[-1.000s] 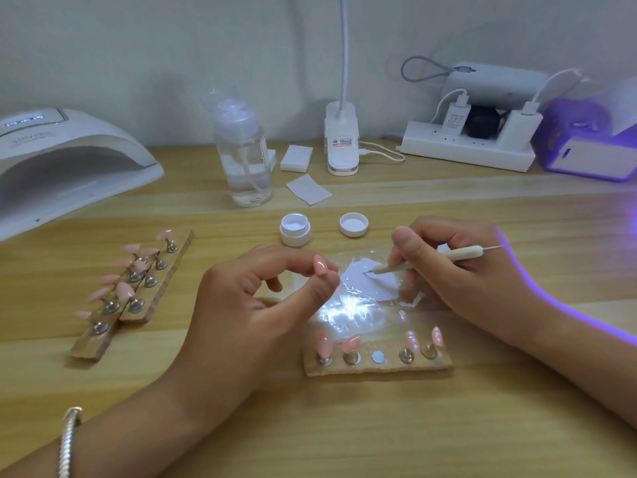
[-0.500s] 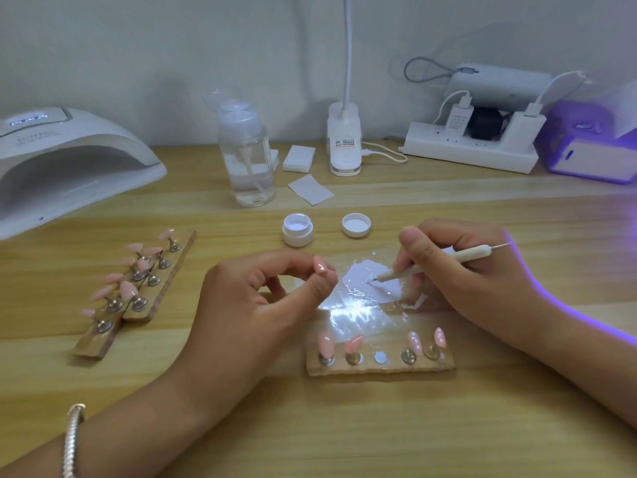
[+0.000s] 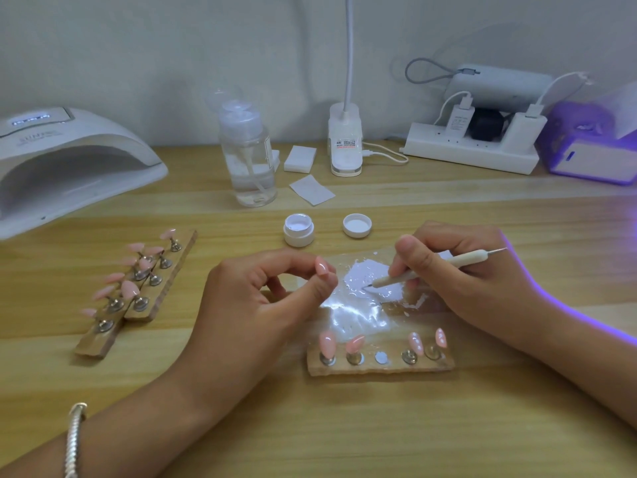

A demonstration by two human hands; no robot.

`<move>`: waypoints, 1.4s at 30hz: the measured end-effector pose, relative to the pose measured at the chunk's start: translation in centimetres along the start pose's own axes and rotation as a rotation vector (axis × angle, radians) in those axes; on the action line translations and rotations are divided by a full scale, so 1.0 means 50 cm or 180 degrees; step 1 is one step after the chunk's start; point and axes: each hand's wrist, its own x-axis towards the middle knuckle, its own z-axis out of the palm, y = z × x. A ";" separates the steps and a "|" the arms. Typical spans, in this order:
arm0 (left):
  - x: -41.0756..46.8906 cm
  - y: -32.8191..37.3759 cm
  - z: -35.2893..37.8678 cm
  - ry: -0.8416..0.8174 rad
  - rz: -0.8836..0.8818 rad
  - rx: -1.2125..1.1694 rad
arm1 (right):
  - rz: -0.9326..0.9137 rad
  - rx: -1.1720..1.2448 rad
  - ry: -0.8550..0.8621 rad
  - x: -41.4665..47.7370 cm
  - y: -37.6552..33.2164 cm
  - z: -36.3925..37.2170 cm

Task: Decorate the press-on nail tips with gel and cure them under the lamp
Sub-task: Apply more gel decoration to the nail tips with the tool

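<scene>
Nail tip (image 3: 322, 265) in left hand (image 3: 248, 305)

A wooden table (image 3: 344, 429) carries a white curing lamp (image 3: 69, 160), pump bottle (image 3: 249, 163), open gel jar (image 3: 299, 232), loose lid (image 3: 357, 225) and power strip (image 3: 472, 157).

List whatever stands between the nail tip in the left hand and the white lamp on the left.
Only the two holder strips, lying flat left of the left hand, roughly on the way to the lamp. They sit low, so the nail tip would likely pass above them. Nothing else visible.
</scene>
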 end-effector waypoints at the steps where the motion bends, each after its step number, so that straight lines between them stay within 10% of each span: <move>1: -0.001 0.000 0.000 0.0002 0.0004 0.0007 | -0.0012 0.0006 -0.0002 -0.001 0.000 0.000; 35: -0.003 0.014 0.001 -0.0177 0.0052 -0.0175 | -0.0127 0.0199 0.0212 -0.004 -0.023 -0.004; 42: -0.009 0.023 0.005 -0.0397 0.0056 -0.0925 | -0.0304 0.1266 0.0205 -0.007 -0.071 0.008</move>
